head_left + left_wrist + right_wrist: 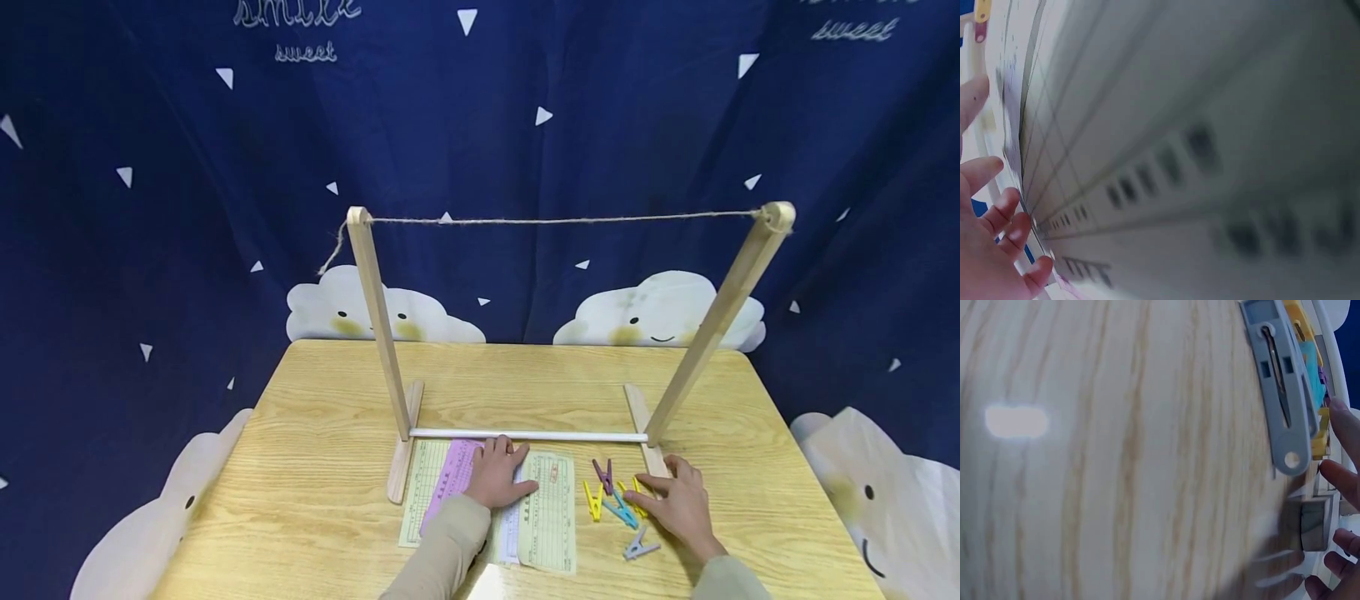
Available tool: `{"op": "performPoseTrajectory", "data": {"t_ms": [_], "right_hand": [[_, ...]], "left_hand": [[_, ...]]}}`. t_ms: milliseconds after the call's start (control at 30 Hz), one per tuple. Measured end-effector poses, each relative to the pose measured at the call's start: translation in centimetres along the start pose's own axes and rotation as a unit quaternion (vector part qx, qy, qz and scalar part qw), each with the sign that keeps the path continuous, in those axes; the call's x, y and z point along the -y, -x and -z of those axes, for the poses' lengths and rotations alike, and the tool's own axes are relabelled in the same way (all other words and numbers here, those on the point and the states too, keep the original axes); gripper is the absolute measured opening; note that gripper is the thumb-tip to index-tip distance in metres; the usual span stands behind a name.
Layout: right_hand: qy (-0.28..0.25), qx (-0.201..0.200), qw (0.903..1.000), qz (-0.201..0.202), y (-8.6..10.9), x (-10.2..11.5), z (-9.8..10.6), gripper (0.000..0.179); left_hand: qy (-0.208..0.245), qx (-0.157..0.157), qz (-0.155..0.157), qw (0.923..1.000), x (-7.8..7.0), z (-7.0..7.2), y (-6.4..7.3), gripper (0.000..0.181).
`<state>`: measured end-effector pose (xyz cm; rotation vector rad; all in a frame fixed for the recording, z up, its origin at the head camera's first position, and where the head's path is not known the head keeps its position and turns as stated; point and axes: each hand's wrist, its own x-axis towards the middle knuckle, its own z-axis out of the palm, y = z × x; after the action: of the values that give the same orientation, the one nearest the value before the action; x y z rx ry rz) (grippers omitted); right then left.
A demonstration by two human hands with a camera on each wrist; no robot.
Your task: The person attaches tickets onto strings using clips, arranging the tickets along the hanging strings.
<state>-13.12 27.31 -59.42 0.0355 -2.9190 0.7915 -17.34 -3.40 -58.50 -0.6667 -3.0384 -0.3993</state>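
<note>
My left hand [497, 477] lies with spread fingers on the printed paper forms. Under and beside it are a purple slip [444, 483], a pale green form [551, 517], another green form [417, 492] and a whitish slip [510, 537]. In the left wrist view the printed paper [1147, 125] looms blurred beside the fingers. My right hand [682, 504] is at the right of the clothespins, thumb and forefinger apart beside a yellow clothespin [1320, 440]. Close by lie a second yellow clothespin [594, 502], a blue one [622, 510], a purple one [603, 475] and a grey one [1282, 394].
A wooden frame stands behind the papers, with a left post [378, 325], a right post [720, 325] and a white bottom rod [525, 435]. Twine [562, 221] runs between the post tops. The wooden table [300, 467] meets a dark blue curtain [510, 150] at the back.
</note>
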Motion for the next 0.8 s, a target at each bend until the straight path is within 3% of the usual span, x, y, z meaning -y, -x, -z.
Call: {"op": "performPoseTrajectory", "data": {"t_ms": [267,600,800], "right_hand": [[0.012,-0.001,0.9999,-0.012,0.0,0.3,-0.2,0.059],[-0.003,0.014,0.9996,-0.024,0.2,0.7,0.3,0.057],[0.011,0.005,0.9995,-0.028,0.2,0.7,-0.1,0.061]], "left_hand": [[-0.045,-0.013,0.011,0.9989,-0.4,-0.4,-0.2,0.066],[-0.022,-0.038,0.016,0.9989,-0.5,-1.0,-0.1,0.055],[-0.016,-0.052,0.004,0.9985,-0.7,-1.1,0.0,0.049]]}}
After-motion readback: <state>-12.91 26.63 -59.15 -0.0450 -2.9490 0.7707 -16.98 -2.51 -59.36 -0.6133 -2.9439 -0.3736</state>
